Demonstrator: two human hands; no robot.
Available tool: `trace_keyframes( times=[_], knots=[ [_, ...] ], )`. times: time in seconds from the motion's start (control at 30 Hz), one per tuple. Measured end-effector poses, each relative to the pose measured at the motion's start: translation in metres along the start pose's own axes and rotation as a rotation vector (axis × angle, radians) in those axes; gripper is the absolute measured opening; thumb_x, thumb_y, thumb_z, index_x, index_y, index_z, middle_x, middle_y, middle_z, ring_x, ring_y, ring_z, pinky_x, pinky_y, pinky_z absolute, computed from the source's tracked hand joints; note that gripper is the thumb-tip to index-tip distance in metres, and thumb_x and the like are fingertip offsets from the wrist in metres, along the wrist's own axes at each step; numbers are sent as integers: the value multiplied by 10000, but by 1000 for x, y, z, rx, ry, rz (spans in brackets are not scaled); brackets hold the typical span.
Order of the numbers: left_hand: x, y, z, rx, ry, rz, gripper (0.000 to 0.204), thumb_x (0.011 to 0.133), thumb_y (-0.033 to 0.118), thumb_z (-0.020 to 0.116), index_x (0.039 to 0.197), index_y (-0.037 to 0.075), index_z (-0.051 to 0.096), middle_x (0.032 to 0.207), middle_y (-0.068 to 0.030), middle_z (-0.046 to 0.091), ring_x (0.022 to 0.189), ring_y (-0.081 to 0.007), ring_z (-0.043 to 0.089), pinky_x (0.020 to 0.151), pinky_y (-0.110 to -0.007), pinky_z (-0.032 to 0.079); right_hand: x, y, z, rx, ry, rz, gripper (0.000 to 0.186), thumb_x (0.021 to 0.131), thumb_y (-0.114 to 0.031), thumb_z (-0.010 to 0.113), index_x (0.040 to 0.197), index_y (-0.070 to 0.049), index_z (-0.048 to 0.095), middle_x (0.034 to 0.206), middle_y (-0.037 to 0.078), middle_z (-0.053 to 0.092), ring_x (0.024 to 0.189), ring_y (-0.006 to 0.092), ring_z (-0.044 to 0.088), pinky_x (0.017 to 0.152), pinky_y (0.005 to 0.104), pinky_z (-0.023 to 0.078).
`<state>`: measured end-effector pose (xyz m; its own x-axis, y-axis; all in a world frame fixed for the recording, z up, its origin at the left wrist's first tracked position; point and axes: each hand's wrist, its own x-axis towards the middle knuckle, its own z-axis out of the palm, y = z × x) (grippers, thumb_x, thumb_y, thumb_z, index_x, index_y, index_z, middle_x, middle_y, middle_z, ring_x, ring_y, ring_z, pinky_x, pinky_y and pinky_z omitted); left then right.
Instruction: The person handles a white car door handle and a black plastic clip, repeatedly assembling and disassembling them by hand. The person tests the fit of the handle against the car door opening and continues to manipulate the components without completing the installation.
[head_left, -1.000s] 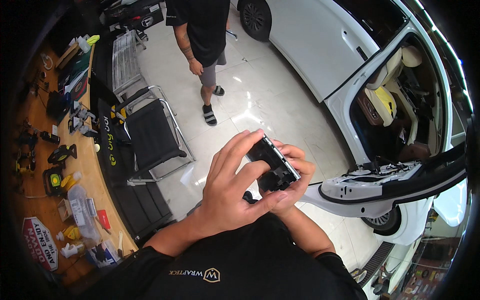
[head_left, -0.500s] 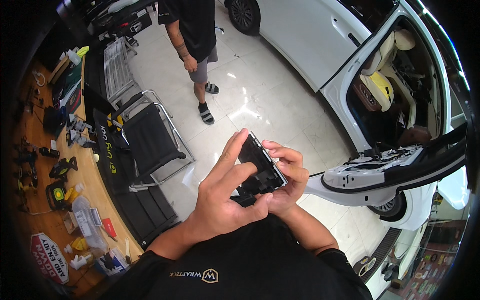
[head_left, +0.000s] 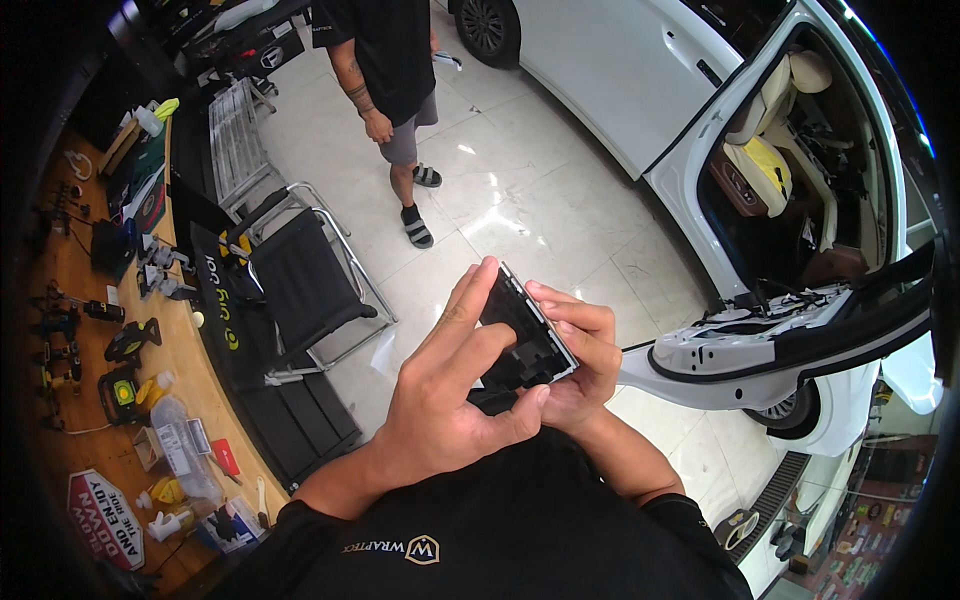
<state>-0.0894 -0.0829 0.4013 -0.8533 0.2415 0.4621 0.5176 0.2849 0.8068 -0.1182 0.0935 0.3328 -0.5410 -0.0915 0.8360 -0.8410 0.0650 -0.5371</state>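
Observation:
Between my two hands is a small, flat black plastic part (head_left: 530, 352) with a thin silver-white strip along one long edge. It is tilted, and recesses show on its upper face. My left hand (head_left: 432, 375) grips it from the left, with one fingertip at the far corner, another finger bent over the face and the thumb at the near end. On the other side, my right hand (head_left: 585, 362) has its fingers closed along the light strip. Part of its palm lies behind the piece.
A wooden workbench (head_left: 225, 405) with power tools and bottles runs along the left. Beside it stands a black folding chair (head_left: 305, 268). Ahead, another person (head_left: 385, 90) stands on the tiled floor. At right, a white car (head_left: 600, 85) has an opened door (head_left: 720, 370) near my right arm.
Both hands keep nearly the same grip on the black plastic part. The view has shifted slightly. More of a light object at the other person's far hand now shows.

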Motion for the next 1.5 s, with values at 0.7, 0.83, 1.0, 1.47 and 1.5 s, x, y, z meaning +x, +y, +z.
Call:
trace_keyframes(
  times=[0.7, 0.83, 1.0, 1.47, 1.5],
  knots=[
    [-6, 0, 1, -46, -34, 144, 438, 793, 214, 872, 1076, -29, 643, 1553, -447, 456, 1458, -570, 488, 1140, -517, 493, 1, -24, -9, -20, 33, -43, 552, 835, 59, 854, 1304, -37, 580, 1308, 232, 550, 1300, 475, 633, 1070, 519, 599],
    [1, -5, 0, -12, -109, 22, 442, 847, 262, 852, 1093, -39, 642, 1549, -441, 464, 1443, -547, 507, 1089, -462, 531, -1, -18, -15, -120, 3, 20, 582, 814, 55, 885, 1306, -2, 579, 1279, 227, 592, 1265, 456, 672, 1058, 481, 605],
    [-1, -13, 6, 30, -112, 17, 426, 862, 302, 822, 1034, -24, 609, 1544, -407, 495, 983, -356, 667, 849, -376, 564, -10, -15, -16, -100, 27, 45, 572, 786, 57, 893, 1286, 38, 617, 1258, 245, 629, 1242, 457, 684, 1059, 495, 599],
    [-3, -12, 1, -8, -125, -74, 715, 892, 372, 806, 1402, -74, 577, 1253, -286, 720, 809, -296, 736, 770, -346, 566, -12, -19, -11, -119, 18, 100, 574, 756, 95, 866, 1281, 66, 637, 1255, 254, 645, 1245, 446, 691, 1065, 481, 582],
    [-2, -13, 0, -5, -127, -84, 678, 896, 372, 810, 1368, -64, 592, 1262, -287, 720, 833, -307, 752, 773, -350, 570, -13, -17, -11, -82, 24, 123, 566, 772, 91, 858, 1291, 63, 633, 1258, 249, 647, 1242, 430, 692, 1068, 468, 576]
  ],
)
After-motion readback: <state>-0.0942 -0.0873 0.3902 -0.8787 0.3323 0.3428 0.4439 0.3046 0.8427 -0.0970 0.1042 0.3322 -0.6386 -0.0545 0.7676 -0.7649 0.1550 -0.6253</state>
